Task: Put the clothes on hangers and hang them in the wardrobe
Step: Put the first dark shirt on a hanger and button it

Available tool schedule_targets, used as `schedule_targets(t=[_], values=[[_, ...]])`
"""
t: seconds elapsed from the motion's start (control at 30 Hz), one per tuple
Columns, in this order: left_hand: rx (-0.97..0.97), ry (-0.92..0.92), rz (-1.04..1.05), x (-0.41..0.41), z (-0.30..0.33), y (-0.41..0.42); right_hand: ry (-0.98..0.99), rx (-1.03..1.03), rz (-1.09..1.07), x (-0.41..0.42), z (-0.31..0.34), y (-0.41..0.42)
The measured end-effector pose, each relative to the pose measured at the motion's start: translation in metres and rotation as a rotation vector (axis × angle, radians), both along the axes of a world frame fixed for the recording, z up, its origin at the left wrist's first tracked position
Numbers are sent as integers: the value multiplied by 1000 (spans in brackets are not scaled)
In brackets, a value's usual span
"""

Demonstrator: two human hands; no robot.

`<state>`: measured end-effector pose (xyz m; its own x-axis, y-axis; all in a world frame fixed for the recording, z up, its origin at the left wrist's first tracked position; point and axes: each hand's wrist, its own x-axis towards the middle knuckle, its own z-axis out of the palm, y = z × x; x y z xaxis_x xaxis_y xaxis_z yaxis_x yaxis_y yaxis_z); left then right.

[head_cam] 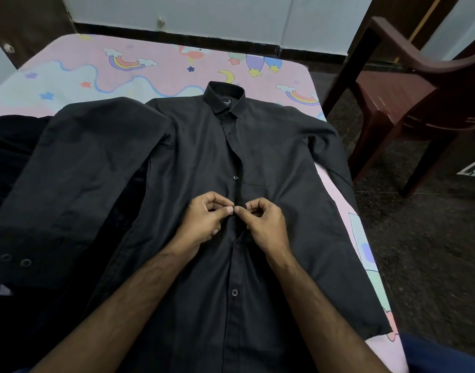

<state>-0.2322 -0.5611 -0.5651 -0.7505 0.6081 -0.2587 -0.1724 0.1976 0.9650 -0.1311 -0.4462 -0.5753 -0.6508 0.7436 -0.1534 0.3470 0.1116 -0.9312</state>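
Both hands pinch the shirt's front strip at mid-chest: left hand [204, 219] with thumb and forefinger curled on the button side, right hand [263, 222] with thumb and forefinger curled on the buttonhole edge, fingertips nearly touching at one button [234, 206]. Neither hand is relaxed; other fingers are tucked in loosely. Black shirt [204, 157] lies flat, front up, on the bed [177, 65], collar [223, 99] toward the far edge, hem toward the person, so its long axis runs straight away from the hands. Button row runs along that axis; one button above the grip, two showing below. Left sleeve is folded across toward the bed's left edge, right sleeve runs down along the right edge. Other dark clothes [10, 157] are piled at the left edge. Chair [419, 90] stands off the right side. Judgement: working a button, fastening or undoing unclear. No hanger or wardrobe in view, so hanging is not yet started.
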Motion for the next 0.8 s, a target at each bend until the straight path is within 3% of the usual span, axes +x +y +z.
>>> schedule_targets(t=[0.17,0.8], values=[[11,-12,-7,-2,-5,0,55,-105,7,-1,2,3],[37,44,32,0,-9,-2,107,-134,99,4,7,3]])
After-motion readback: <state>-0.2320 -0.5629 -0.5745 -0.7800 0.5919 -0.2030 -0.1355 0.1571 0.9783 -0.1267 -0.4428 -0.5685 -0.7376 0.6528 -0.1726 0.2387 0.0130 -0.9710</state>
